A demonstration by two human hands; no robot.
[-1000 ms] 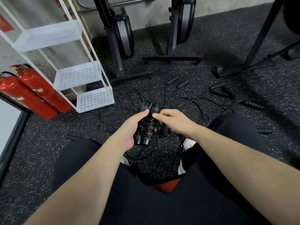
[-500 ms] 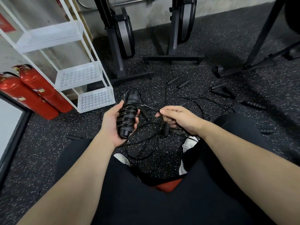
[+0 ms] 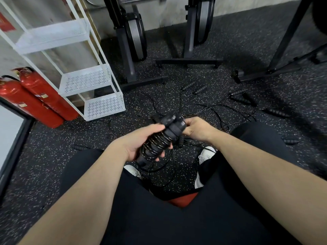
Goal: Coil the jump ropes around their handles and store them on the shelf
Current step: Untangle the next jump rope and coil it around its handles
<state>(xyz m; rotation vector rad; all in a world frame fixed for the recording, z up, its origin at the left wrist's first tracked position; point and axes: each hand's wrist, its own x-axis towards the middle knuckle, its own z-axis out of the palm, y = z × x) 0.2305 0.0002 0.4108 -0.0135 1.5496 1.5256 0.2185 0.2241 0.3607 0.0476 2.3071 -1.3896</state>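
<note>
Handle pair (image 3: 159,138), partly coiled: gripped in left hand (image 3: 141,144); right hand (image 3: 198,129) apparently pinching cord at the top. Loose ropes (image 3: 203,110) on floor; shelf (image 3: 104,105) bare.

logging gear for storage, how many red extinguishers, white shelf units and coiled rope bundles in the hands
red fire extinguishers: 2
white shelf unit: 1
coiled rope bundle: 1
total: 4
</note>
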